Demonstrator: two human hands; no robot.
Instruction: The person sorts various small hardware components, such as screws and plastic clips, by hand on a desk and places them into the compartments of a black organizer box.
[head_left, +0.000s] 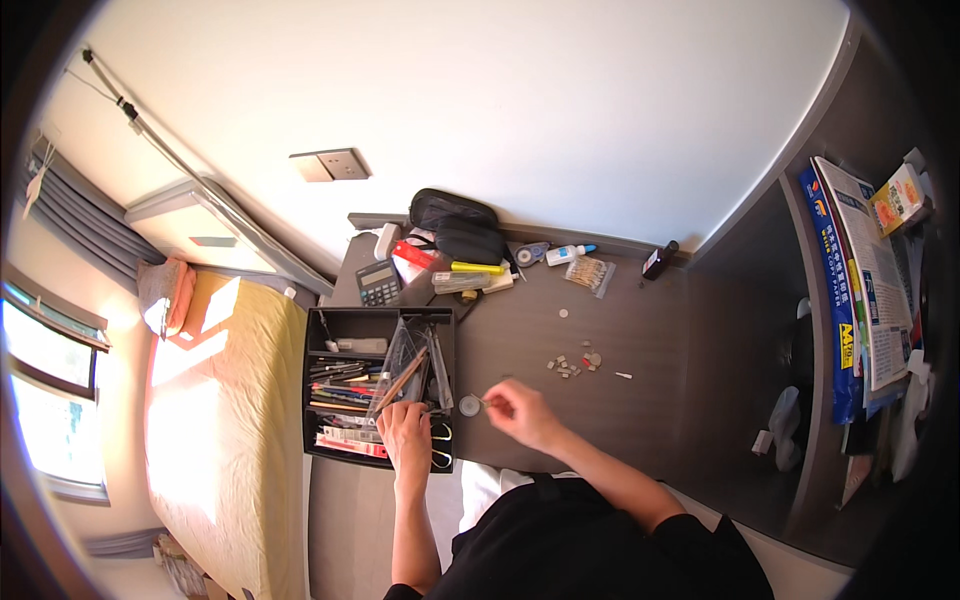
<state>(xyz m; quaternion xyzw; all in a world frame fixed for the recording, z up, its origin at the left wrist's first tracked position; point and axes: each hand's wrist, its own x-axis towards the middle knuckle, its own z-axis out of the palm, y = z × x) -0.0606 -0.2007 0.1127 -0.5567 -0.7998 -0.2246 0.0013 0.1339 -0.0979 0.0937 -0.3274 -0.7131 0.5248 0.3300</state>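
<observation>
A black compartment organizer (305, 390) stands before me with pens (341, 373), boxed refills and rulers inside. My left hand (406, 433) reaches over its right part, fingers bent down among the contents; whether they grip anything is hidden. Beneath those fingers lie a clear plastic set square (396, 358) and a brown pencil-like stick (405, 379). To the right of the organizer, my right hand (525, 415) pinches a small thin item (482, 402), too small to identify. Just left of its fingertips is a small round clear container or lid (469, 406) on the desk.
Several small grey blocks (564, 367) lie scattered on the dark desk (645, 420). Along the wall are a calculator (379, 283), black pouch (469, 236), correction tape (531, 255), glue bottle (566, 255), bagged cotton swabs (589, 275) and dark bottle (660, 260). A bed (225, 420) stands left.
</observation>
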